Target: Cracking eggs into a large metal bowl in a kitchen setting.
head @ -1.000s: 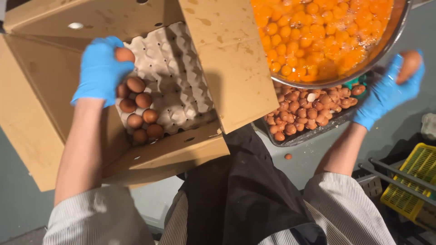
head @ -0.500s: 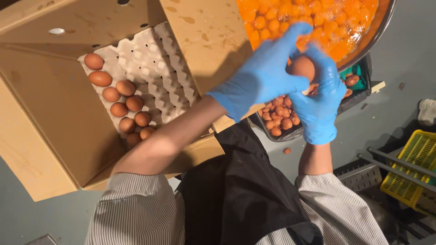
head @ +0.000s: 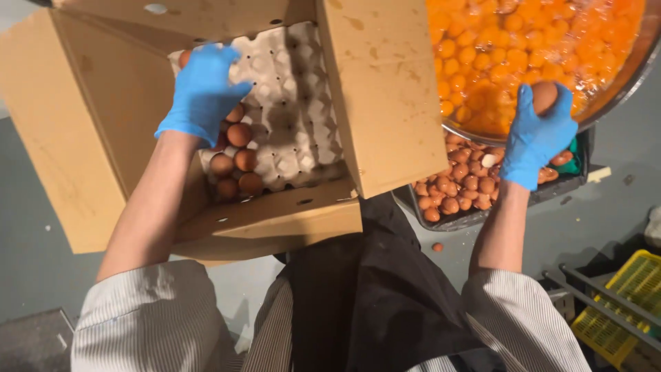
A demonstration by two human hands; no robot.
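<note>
Left hand (head: 204, 93), in a thin blue glove, is down inside the open cardboard box (head: 89, 131); its fingers (head: 224, 65) are curled over the brown eggs (head: 237, 162) at the near edge of the moulded pulp tray (head: 296, 117), though whether they pinch one I cannot tell, the palm hides it; the tray is pale grey, rough and dimpled, most cups beyond the fingers bare; the eggs below the hand are smooth, matt and rounded, packed in a tight cluster.

Right hand (head: 536, 138), gloved the same, has its fingers (head: 525, 114) wrapped round a single brown egg (head: 545, 96), thumb and fingertips pinching it from both sides, right at the rim of the big metal bowl (head: 620, 86); just beyond the fingers the bowl is full of glossy orange yolks (head: 523, 41) lying in wet liquid; below the palm sits a dark crate (head: 482, 215) heaped with broken brown shells (head: 461, 186), jagged and dull.

Half a second ago both hands met over the crate, working one egg between them; now they are well apart, left hand gone back to the box, right hand up at the bowl's edge; the box flap (head: 382, 89), stained corrugated board, stands between the two hands.
</note>
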